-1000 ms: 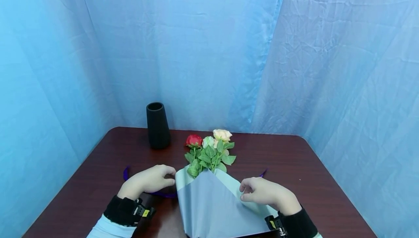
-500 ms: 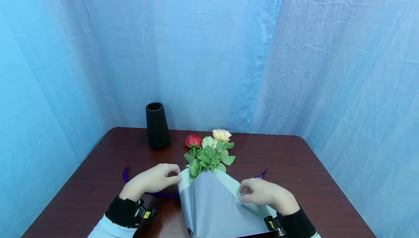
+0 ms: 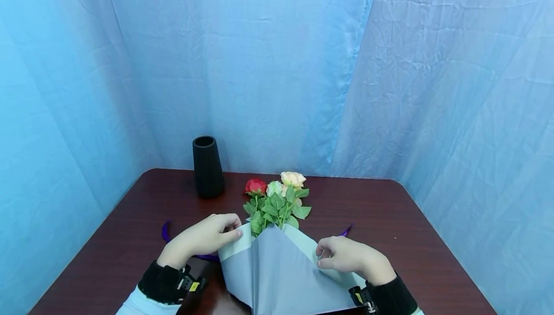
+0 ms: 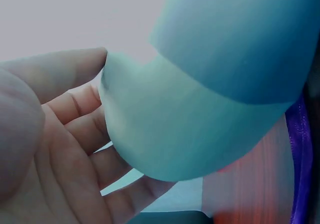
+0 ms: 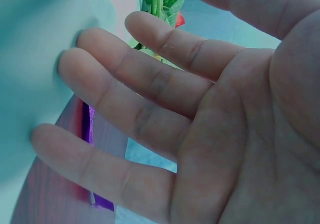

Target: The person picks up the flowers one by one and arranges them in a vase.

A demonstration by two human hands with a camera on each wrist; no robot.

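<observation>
A grey-blue wrapping paper (image 3: pixel 281 276) lies folded in a cone around a small bunch of flowers (image 3: pixel 277 202) with a red rose (image 3: pixel 255 186), a cream rose and green leaves. My left hand (image 3: pixel 233 227) pinches the top edge of the paper's left flap; in the left wrist view the fingers (image 4: pixel 75 134) lie under the curled paper (image 4: pixel 190 129) with the thumb above. My right hand (image 3: pixel 322 253) presses on the right flap; its fingers (image 5: pixel 150 84) are nearly straight, their tips pushing into the paper (image 5: pixel 30 59). Green stems (image 5: pixel 160 2) show past them.
A black tapered vase (image 3: pixel 207 166) stands at the back left of the dark wooden table (image 3: pixel 411 238). A purple ribbon (image 3: pixel 166 231) runs under the paper and peeks out at the right as a ribbon end (image 3: pixel 346 231). Blue cloth hangs close behind and on both sides.
My left hand has shifted slightly right and lifted the left flap, whose pale inner side now shows wider. The right hand has stayed where it was.
</observation>
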